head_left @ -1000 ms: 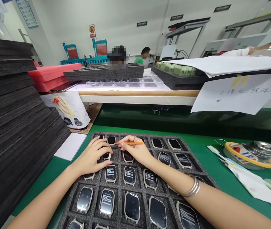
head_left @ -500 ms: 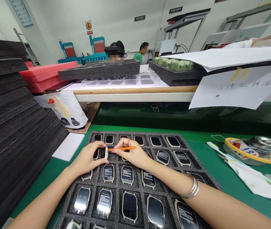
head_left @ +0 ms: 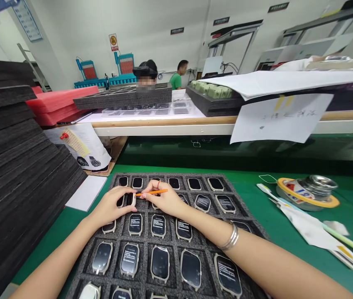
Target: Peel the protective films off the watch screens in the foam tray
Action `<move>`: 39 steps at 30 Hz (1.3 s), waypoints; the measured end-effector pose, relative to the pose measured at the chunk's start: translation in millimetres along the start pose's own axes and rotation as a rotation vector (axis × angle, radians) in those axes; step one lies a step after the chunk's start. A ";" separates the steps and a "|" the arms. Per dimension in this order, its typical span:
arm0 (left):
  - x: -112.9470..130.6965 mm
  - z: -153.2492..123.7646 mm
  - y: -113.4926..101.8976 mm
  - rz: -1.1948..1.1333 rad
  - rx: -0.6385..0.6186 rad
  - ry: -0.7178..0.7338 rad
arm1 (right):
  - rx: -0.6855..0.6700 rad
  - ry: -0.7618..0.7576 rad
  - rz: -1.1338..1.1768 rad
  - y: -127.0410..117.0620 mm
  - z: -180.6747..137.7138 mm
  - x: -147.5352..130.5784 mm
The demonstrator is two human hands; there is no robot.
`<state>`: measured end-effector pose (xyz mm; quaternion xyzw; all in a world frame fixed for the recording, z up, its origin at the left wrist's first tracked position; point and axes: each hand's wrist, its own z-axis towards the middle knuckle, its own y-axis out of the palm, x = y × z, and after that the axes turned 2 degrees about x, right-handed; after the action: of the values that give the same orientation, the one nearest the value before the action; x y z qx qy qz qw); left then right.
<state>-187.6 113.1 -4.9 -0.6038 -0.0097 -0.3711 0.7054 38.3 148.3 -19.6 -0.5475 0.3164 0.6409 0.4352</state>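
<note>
My left hand (head_left: 118, 203) pinches a smartwatch case (head_left: 134, 199) on edge, between thumb and fingers, so its pale side faces right. In my right hand (head_left: 160, 198) is a thin orange stick (head_left: 157, 192), its tip touching or very near the side of that case. Beneath both hands lies a dark grey foam tray (head_left: 147, 259) with several watch cases in its square pockets. Some screens show white text, as on the watch (head_left: 135, 224) just below my left hand; others are dark, like the watch (head_left: 160, 264) nearer me.
Black foam trays (head_left: 17, 166) are stacked high on the left, beside a white pad (head_left: 86, 193). On the right lie a roll of tape (head_left: 308, 193), a toothbrush (head_left: 268, 191) and white cloth (head_left: 307, 228). A shelf edge (head_left: 170, 129) crosses ahead; two people sit beyond it.
The camera view has shifted slightly, moving the scene a little left. Both hands keep the same hold, with the orange stick still at the watch case's side.
</note>
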 end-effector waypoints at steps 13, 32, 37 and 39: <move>45.3 34.0 17.7 0.092 -0.053 0.177 | 0.315 -0.013 -0.030 -81.0 -35.3 -3.6; 54.1 35.6 25.8 0.036 -0.067 0.238 | 0.106 -0.046 -0.087 -57.6 -41.4 -8.5; 50.3 33.7 26.5 -0.007 -0.063 0.143 | 0.096 -0.027 -0.106 -58.6 -42.4 -7.5; 49.1 33.1 27.5 -0.020 -0.058 0.093 | 0.088 -0.021 -0.108 -58.3 -42.9 -7.8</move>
<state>-122.9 116.2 3.6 -0.6059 0.0278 -0.4058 0.6837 109.4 133.4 -16.4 -0.5374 0.3098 0.6077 0.4959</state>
